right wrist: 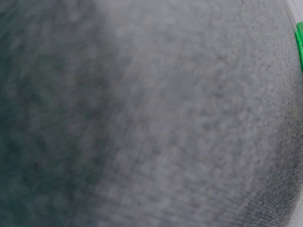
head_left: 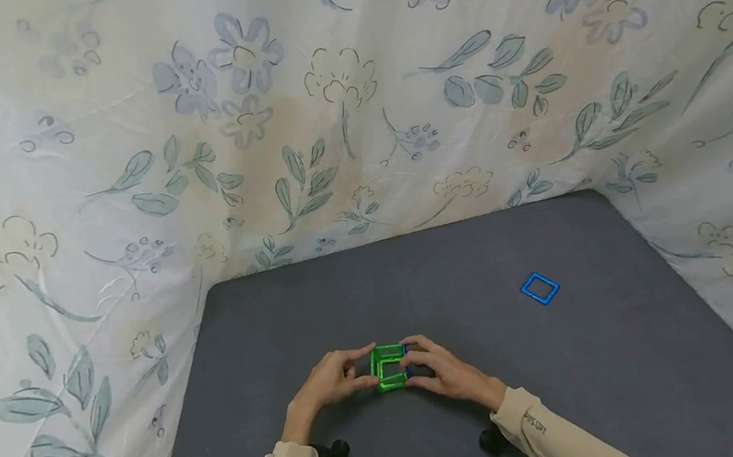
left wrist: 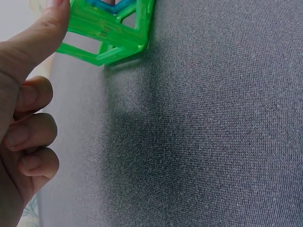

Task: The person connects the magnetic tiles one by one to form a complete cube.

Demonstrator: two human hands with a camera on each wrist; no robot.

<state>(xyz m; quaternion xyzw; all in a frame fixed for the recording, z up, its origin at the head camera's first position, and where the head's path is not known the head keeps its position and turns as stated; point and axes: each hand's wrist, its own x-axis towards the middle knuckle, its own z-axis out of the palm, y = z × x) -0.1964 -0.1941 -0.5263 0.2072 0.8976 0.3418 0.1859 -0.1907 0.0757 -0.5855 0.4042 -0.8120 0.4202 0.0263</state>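
Several green magnetic tiles (head_left: 392,385) form a small open-topped box on the table, and a blue magnetic tile (left wrist: 113,8) stands at its right side. My left hand (head_left: 328,381) grips the box's left side between thumb and index finger. In the left wrist view its thumb lies against a green wall, the other fingers curled in. From the right, my right hand (head_left: 454,375) holds the blue tile with thumb and fingertips, covering most of it. The right wrist view catches only a green edge (right wrist: 300,45) of the box.
A loose blue square tile (head_left: 528,282) lies flat on the dark grey table (head_left: 349,302), toward the back right. Floral curtain (head_left: 358,174) hangs behind the table and along both sides. Black wrist mounts (head_left: 334,454) sit under the sleeves.
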